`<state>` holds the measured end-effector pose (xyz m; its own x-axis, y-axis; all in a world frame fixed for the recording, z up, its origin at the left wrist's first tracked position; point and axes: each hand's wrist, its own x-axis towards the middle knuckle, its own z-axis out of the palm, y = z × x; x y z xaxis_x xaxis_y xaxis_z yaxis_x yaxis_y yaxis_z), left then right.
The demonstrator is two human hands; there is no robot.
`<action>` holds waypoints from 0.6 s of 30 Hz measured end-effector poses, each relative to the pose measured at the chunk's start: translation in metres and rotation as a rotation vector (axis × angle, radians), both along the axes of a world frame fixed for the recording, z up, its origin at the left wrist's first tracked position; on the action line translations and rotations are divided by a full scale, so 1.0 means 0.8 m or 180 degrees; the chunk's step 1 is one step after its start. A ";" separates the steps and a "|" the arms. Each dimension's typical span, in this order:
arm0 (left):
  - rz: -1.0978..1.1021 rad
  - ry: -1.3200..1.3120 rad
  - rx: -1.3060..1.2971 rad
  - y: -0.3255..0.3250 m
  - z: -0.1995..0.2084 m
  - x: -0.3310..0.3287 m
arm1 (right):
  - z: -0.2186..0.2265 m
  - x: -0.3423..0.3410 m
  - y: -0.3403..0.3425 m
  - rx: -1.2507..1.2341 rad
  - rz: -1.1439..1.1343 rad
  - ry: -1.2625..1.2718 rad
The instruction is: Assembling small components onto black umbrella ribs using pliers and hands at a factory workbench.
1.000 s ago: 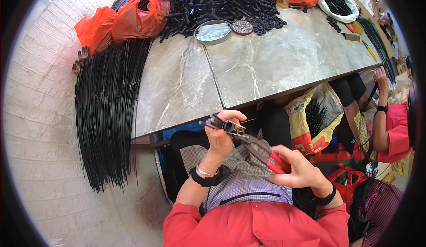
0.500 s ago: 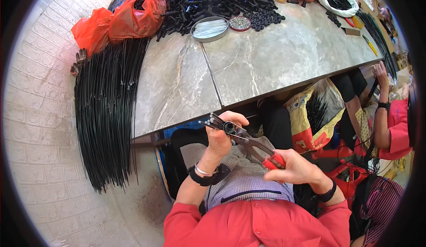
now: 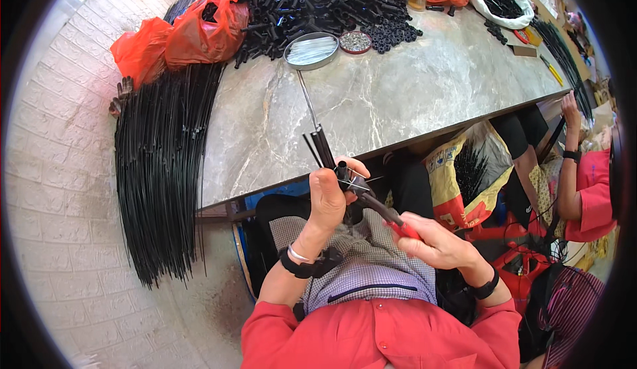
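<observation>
Above my lap, my left hand is closed round a bundle of thin black rods. The rods point up and away over the table's edge. A short black tube-like part stands among my left fingers. My right hand grips the red handles of a pair of pliers. The pliers' dark jaws reach the black part at my left fingertips, where thin light-coloured wires cross. Exactly what the jaws bite on is too small to tell.
Long black rods hang over the left end of the marble-patterned table. Behind lie heaped black tubes, a tin of pale sticks and orange bags. A yellow-red sack and a co-worker's arm are at right.
The rods in my left hand have swung from pointing left to pointing up and away. The pliers' handles have come closer together, and their jaws stay at the black part.
</observation>
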<state>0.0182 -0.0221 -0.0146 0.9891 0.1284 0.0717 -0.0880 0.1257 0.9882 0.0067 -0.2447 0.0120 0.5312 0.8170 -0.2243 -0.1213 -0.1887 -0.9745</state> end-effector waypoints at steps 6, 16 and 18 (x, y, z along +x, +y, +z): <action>-0.0003 -0.0030 0.0462 0.002 0.011 0.001 | 0.007 -0.002 -0.008 -0.0395 -0.0387 -0.1577; 0.0014 -0.0192 0.0793 -0.007 0.011 0.000 | 0.021 -0.006 -0.016 -0.0950 -0.0432 -0.1405; -0.0042 -0.0463 0.0624 -0.007 0.006 -0.001 | 0.020 -0.009 -0.015 -0.1137 -0.0466 -0.1326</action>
